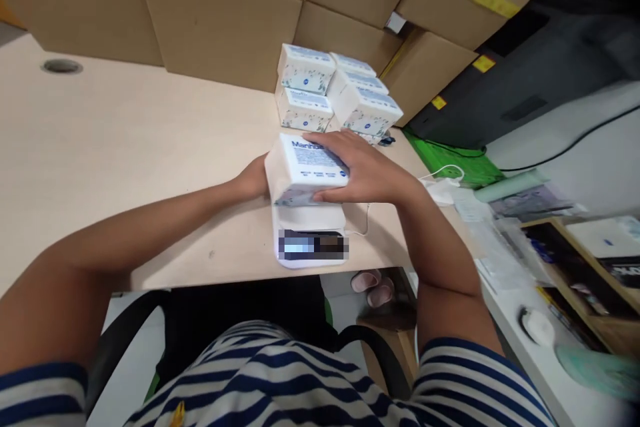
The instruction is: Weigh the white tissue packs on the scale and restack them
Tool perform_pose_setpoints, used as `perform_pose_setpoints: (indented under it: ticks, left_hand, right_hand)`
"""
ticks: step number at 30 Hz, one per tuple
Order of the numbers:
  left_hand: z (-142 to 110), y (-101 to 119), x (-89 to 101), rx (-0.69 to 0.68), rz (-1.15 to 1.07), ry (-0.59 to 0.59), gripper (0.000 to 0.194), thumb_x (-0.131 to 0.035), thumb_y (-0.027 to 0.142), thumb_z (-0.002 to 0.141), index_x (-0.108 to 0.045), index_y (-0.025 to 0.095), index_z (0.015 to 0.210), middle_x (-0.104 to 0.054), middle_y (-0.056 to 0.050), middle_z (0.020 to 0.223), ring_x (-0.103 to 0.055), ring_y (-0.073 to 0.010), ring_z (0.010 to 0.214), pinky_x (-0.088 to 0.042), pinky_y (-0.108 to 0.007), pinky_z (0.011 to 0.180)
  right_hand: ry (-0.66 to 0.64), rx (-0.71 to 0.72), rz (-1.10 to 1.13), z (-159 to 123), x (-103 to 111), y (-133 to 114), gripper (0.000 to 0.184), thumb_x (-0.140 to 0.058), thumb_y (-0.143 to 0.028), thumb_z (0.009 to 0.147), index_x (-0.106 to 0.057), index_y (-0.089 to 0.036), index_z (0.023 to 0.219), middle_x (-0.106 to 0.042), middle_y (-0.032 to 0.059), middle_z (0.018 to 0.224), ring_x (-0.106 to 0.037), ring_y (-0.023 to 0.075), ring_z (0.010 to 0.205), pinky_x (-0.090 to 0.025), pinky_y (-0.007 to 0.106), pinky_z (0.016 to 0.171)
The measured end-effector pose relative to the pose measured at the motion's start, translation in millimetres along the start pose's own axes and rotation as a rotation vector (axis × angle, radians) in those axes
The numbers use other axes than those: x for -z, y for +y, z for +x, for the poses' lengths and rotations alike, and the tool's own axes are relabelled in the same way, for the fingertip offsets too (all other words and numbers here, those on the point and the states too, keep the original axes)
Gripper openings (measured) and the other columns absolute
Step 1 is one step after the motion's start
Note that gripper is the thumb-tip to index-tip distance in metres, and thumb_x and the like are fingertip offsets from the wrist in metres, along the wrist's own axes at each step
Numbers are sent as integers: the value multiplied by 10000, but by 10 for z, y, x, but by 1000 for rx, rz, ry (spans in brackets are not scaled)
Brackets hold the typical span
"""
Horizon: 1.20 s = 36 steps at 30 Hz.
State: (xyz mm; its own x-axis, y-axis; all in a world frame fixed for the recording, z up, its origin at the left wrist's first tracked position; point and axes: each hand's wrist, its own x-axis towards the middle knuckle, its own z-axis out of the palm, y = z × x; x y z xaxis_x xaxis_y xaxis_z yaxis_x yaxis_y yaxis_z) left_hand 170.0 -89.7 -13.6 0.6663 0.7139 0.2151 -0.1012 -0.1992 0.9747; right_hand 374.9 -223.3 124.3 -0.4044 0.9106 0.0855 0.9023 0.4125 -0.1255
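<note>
A white box with blue print (305,163) rests on a small white scale (311,235) near the front edge of the pale wooden desk (125,140). My right hand (365,170) lies over the box's right side, fingers across its top and thumb along its front. My left hand (253,180) presses against the box's left side, its fingers hidden behind the box. Just beyond stands a stack of similar white boxes (337,97).
Large cardboard cartons (225,7) wall off the back of the desk. A white cable and charger (443,180) lie to the right, by a green mat (450,157). A cluttered white side table (525,267) with a wooden tray stands on the right. A cable hole (61,66) is at far left.
</note>
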Motion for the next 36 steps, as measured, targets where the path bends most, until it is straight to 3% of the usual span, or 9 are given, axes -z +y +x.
perform_pose_setpoints:
  ticks: [8,16,19,22,25,28,30,32,36]
  left_hand:
    - [-4,-12,-28,96,-28,6,293,-800,169,864,-744,179,1152,-795,-88,1280,-728,-211,1202,-558,-424,1141]
    - [55,-7,22,109,-13,17,309,-891,176,827,-726,202,1087,-800,-52,1113,-743,-192,1104,-597,-438,1123]
    - [86,3,86,130,-3,-29,319,-911,190,809,-727,200,1069,-799,-55,1097,-742,-190,1071,-603,-442,1115]
    - [110,3,143,157,31,-47,337,-895,143,805,-722,198,1089,-788,-52,1099,-736,-185,1065,-603,-436,1111]
    - [118,-13,168,164,52,-33,395,-874,104,800,-705,211,1139,-778,-33,1113,-727,-178,1086,-609,-412,1098]
    - [111,-17,161,157,65,-36,397,-871,117,819,-692,213,1161,-769,-20,1114,-723,-184,1127,-612,-401,1094]
    - [102,-3,150,158,62,-41,386,-882,138,838,-690,211,1164,-762,-19,1104,-725,-194,1138,-613,-411,1091]
    - [93,20,143,163,54,-47,387,-903,151,841,-694,213,1161,-761,-15,1112,-721,-197,1119,-608,-436,1102]
    - [76,50,156,161,58,-67,410,-960,206,827,-709,254,1148,-781,3,1135,-681,-207,1097,-585,-509,1156]
  right_hand:
    - [-52,-16,76,-387,-220,202,1106,-572,-973,857,-413,-304,1724,-554,126,1687,-525,467,1520,-448,672,1253]
    - [83,-23,-9,-425,-379,152,1015,-598,-958,861,-469,-377,1684,-506,114,1716,-416,523,1611,-242,839,1321]
    - [319,33,12,-455,-442,161,948,-449,-1037,856,-612,-425,1561,-521,56,1715,-392,528,1638,-179,861,1313]
    - [814,60,269,-453,-548,300,804,-148,-911,1008,-686,-512,1453,-610,-17,1630,-505,410,1603,-288,764,1309]
    - [1295,-279,578,-419,-683,590,848,27,-767,1050,-703,-547,1420,-593,-67,1659,-474,315,1649,-371,696,1239]
    - [1487,-695,701,-412,-812,915,871,-7,-794,1015,-684,-483,1466,-458,-49,1777,-326,305,1732,-362,679,1211]
    - [1501,-794,776,-416,-874,1054,868,-35,-786,1015,-676,-413,1466,-442,9,1786,-380,298,1708,-395,642,1212]
    - [1422,-735,926,-398,-916,1087,880,-25,-779,1027,-695,-331,1380,-584,99,1657,-573,296,1569,-468,589,1178]
    - [1022,-518,1141,-288,-992,907,1035,19,-959,934,-683,-267,1249,-777,160,1285,-785,287,1174,-604,493,1037]
